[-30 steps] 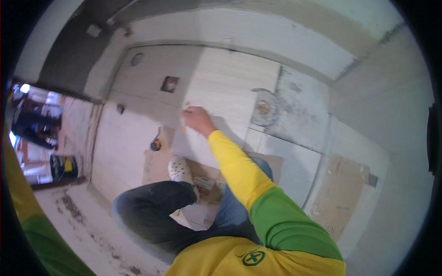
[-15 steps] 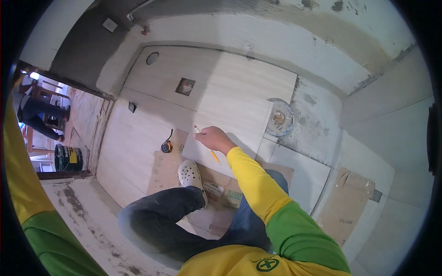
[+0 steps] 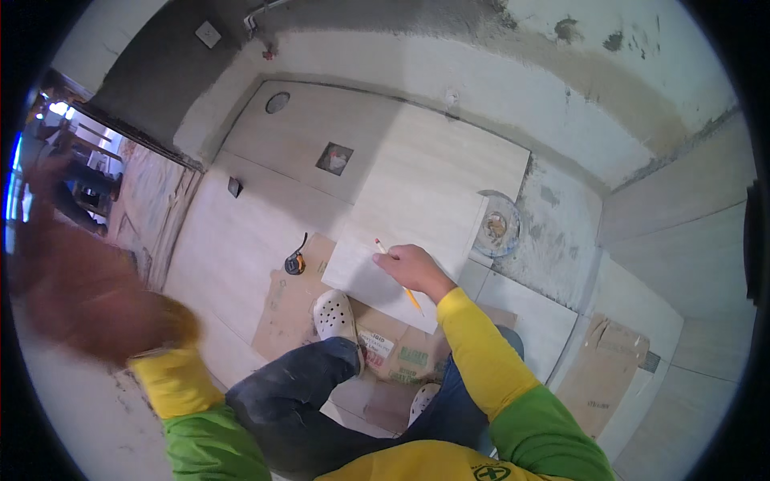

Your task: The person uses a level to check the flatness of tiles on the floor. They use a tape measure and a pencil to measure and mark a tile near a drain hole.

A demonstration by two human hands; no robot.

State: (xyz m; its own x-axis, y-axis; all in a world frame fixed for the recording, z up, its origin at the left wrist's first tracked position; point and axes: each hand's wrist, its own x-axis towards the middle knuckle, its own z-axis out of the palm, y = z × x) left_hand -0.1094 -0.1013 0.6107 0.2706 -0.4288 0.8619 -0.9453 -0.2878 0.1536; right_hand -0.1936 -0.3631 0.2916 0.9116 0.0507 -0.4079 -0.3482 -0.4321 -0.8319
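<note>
Head view, looking down at a person kneeling on a partly tiled floor. The right hand [image 3: 415, 269] is closed around a pencil [image 3: 396, 275], which lies across the fingers with its tip toward the far left, over a loose pale tile [image 3: 401, 232] resting on flattened cardboard [image 3: 298, 309]. The hand sits at the tile's near edge. No drawn line can be made out on the tile, so the marking looks barely begun, and cutting and laying seem to remain. Large pale tiles already cover the left and far floor, with a small square opening [image 3: 334, 158] and a round one [image 3: 277, 102] cut in them; bare grey screed [image 3: 553, 232] to the right is not yet tiled.

The left hand [image 3: 88, 297] is raised close to the camera at the left, a brown blur; whether its fingers are spread or curled cannot be told.

A tape measure [image 3: 295, 263], yellow and black, lies just left of the tile. A round container [image 3: 497, 224] stands at its right. Under the knees lies a brown paper sack [image 3: 401, 353] with a white label and green printed patches. A white switch plate [image 3: 208, 34] sits on the far wall.
</note>
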